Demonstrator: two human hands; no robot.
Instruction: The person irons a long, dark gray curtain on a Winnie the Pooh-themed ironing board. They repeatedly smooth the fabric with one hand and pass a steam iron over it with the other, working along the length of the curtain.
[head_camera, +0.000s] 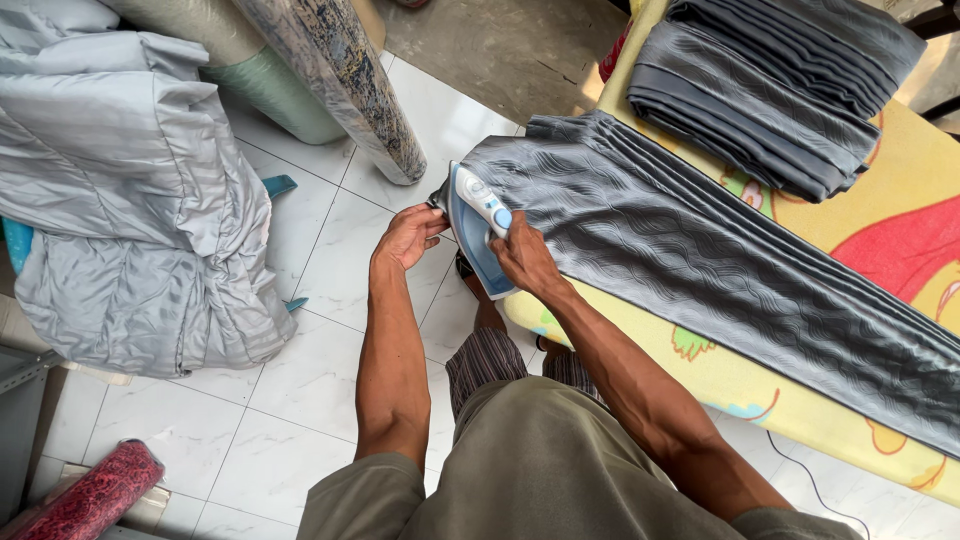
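Note:
A long strip of pleated grey fabric (700, 250) lies along a padded yellow ironing surface (760, 385) with cartoon prints. My right hand (522, 255) grips the handle of a blue and white iron (478, 228) that rests on the near end of the fabric. My left hand (408, 236) pinches the fabric's end at the board's corner, just left of the iron.
A folded stack of the same grey fabric (775, 85) lies at the far end of the board. A large pale grey bundle (120, 200) sits on the white tiled floor at left. Wrapped fabric rolls (335, 80) lean nearby, and a red roll (90, 495) lies at bottom left.

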